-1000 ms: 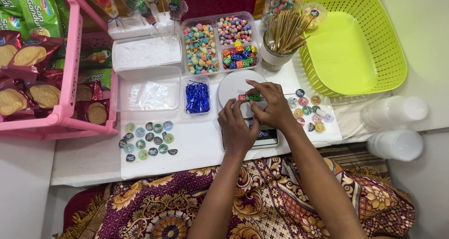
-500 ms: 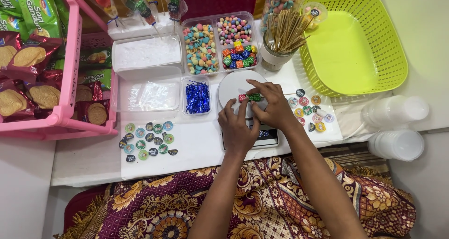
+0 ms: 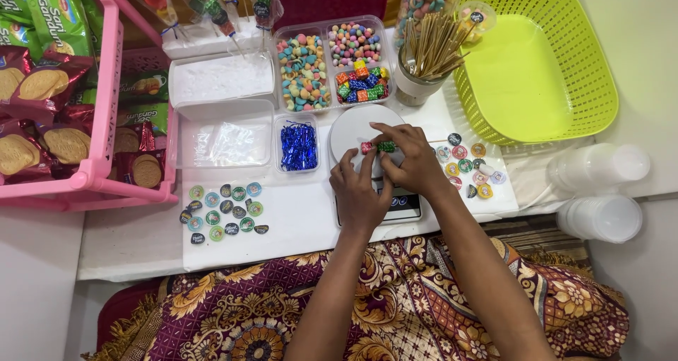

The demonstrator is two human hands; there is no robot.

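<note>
1. Leftmost, a pink rack [image 3: 106,107] of biscuit packets is seen, with round stickers [image 3: 224,209] laid out on the desk [image 3: 296,212] beside it.
2. Next, blue twist ties [image 3: 298,147] are kept in a small clear tub.
3. At the centre, the left hand [image 3: 359,191] is curled over the white scale [image 3: 357,128], its fingertips pressed to the red end of a row of candies [image 3: 378,147].
4. Compared with a second ago, the row is bunched slightly tighter and shifted little, so the threading appears ongoing.
5. The green end is pinched by the right hand [image 3: 413,160].
6. Rightmost, a green basket [image 3: 565,114] is placed.
</note>
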